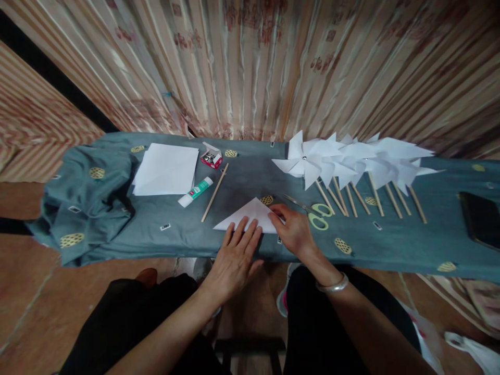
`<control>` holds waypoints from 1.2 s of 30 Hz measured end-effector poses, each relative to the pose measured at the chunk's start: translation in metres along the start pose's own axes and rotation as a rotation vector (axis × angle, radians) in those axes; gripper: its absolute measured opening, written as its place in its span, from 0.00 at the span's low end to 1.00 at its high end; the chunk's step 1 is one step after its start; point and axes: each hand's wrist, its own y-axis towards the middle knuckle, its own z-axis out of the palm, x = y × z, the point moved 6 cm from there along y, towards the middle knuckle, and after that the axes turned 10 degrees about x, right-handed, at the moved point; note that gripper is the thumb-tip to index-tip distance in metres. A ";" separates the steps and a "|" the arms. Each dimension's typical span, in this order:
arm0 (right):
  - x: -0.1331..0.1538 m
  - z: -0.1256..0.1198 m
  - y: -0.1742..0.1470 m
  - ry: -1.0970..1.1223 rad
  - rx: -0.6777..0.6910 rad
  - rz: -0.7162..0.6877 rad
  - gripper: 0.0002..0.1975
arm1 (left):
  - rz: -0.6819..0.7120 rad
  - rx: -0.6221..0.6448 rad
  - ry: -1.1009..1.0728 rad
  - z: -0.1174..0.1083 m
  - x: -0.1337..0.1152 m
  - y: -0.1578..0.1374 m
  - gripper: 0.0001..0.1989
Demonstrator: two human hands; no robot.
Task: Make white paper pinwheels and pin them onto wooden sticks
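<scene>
A white sheet of paper (254, 209) lies folded into a triangle near the front of the cloth-covered table, its peak pointing away from me. My left hand (235, 260) rests flat on its lower edge with the fingers stretched out. At the triangle's right corner, my right hand (295, 232) pinches the paper between thumb and fingers. Just right of that hand lie scissors (319, 217) with light green handles. A bare wooden stick (215, 192) slants to the left of the paper, beside a green-and-white glue stick (196, 191).
At the back left sit a stack of white paper (167, 169) and an open red box of small metal pins (211, 157). Several white paper pinwheels (307, 159) on wooden sticks overlap at the back right. A black phone (479, 219) lies far right; bunched cloth (97, 192) covers the left end.
</scene>
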 end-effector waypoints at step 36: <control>0.033 0.022 -0.028 -0.343 -0.074 -0.353 0.12 | 0.000 0.091 -0.012 0.004 -0.001 0.002 0.33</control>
